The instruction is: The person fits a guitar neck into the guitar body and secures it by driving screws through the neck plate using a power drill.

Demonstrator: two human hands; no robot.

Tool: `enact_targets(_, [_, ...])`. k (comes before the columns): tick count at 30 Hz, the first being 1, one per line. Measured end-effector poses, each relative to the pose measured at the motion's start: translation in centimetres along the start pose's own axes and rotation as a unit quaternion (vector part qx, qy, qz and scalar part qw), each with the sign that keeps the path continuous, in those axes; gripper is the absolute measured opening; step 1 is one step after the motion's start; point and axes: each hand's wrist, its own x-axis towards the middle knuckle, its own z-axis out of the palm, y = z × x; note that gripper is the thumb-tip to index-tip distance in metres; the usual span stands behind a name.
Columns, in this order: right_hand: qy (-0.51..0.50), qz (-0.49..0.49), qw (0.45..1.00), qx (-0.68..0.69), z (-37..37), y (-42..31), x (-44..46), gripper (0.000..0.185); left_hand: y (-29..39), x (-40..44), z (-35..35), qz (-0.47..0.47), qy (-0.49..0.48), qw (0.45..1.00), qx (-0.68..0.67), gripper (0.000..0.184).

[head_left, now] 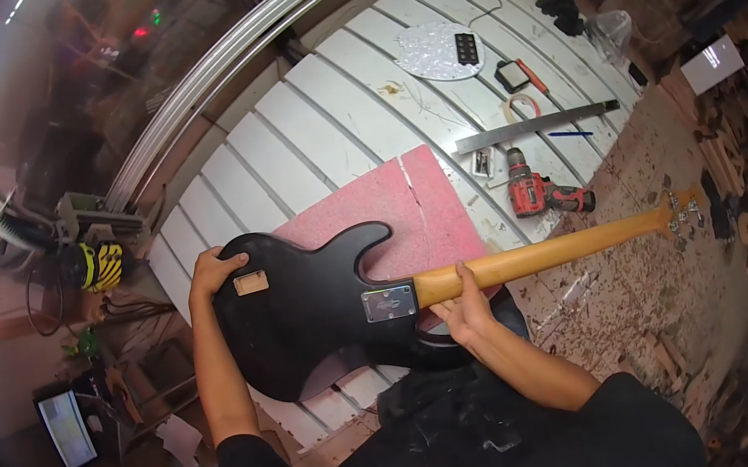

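Observation:
A black electric bass guitar [315, 293] is held back side up over a pink mat [387, 192]. A chrome neck plate [389, 303] joins its body to the light wooden neck [546, 257], and a small rectangular cavity [252, 283] shows bare wood near the body's far end. My left hand [216, 268] grips the body's left edge, thumb on the back and the other fingers partly hidden. Around the neck, close to the plate, my right hand [468, 310] is closed with its thumb over the back. Metal tuners [684, 211] show at the headstock end.
On the slatted white table [281, 150] lie a red drill [540, 191], a steel ruler [534, 125], a tape roll [521, 105], a blue pen [570, 134] and a pearly plate [428, 51] bearing a black part. A metal rail [262, 35] runs behind. Debris covers the floor [605, 313].

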Motion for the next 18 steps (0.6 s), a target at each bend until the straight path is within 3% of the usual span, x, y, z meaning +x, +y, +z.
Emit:
enact_targets(5, [0.042, 0.025, 0.998, 0.043, -0.6, 1.7, 1.8, 0.072, 1.4, 2.8, 0.1, -0.004, 0.002, 0.991, 0.137, 0.057])
enact_targets(18, [0.05, 0.051, 0.995, 0.065, -0.9, 6.0, 5.7, 0.077, 2.3, 5.6, -0.1, -0.009, 0.006, 0.983, 0.184, 0.066])
